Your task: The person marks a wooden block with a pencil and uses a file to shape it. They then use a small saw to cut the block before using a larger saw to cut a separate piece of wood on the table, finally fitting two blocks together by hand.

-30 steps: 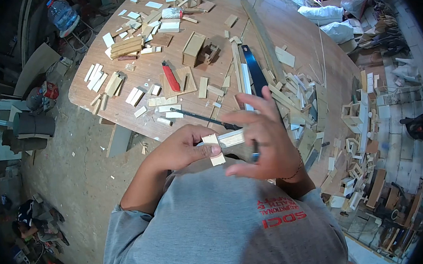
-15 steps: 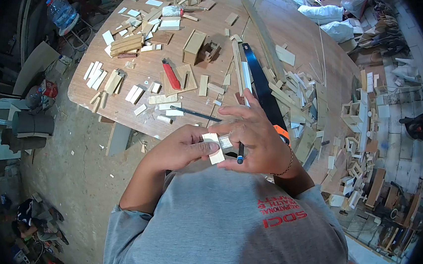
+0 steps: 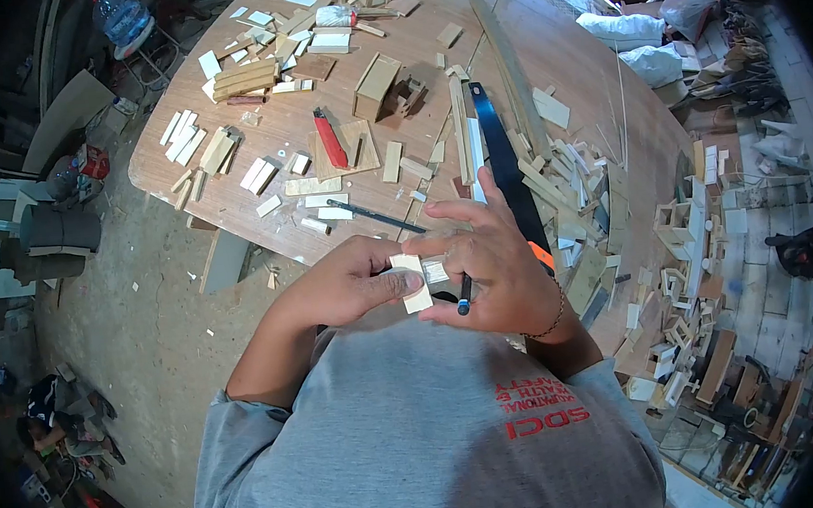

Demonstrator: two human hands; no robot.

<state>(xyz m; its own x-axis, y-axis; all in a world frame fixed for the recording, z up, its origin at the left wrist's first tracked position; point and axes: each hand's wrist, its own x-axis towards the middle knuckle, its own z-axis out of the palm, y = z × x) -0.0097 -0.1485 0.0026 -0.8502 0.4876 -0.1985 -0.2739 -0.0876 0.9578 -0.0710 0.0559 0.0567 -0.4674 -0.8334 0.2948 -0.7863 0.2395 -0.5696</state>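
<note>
My left hand [image 3: 347,283] pinches a small pale wooden block [image 3: 415,298], its thumb flat on the near face. Close against it is my right hand [image 3: 499,271], with a dark pen-like tool [image 3: 464,297] between thumb and fingers, its blue-black end pointing toward me. The rest of the tool is hidden by the hand. The right index fingertip meets the left fingers above the block, and other right fingers are raised. A small whitish ribbed piece [image 3: 436,271] shows between the hands; I cannot tell which hand holds it.
On the table [image 3: 280,221] lie a red utility knife [image 3: 329,141], a slim black tool [image 3: 375,216], a handsaw [image 3: 506,160] and many wood offcuts. A small wooden box [image 3: 376,86] stands mid-table. Bags [image 3: 620,30] and wooden pieces lie at right; a person [image 3: 62,424] is at lower left.
Both hands keep nearly the same pose around the block. The pen-like tool's end has tilted slightly, and the whole view has shifted a little.
</note>
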